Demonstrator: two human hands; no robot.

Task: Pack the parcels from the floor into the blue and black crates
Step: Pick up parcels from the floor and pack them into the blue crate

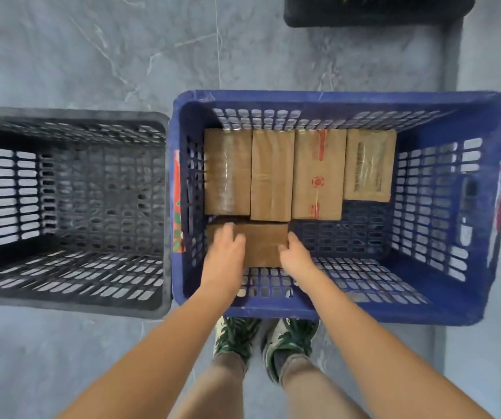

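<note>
Brown parcel (262, 244) sits in blue crate (346, 98), near-left corner; left hand (223, 247) and right hand (293, 252) both grip its ends. Four parcels (299, 172) line the far wall. Black crate (70, 116) just left. Grey marbled tile floor (92, 49) underneath.

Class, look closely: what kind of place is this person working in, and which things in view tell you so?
Probably a small packing or dispatch area indoors, though it could be a home. Clues: taped brown parcels lined up in a blue crate, a black crate beside it, and a grey marble-look tiled floor.
</note>
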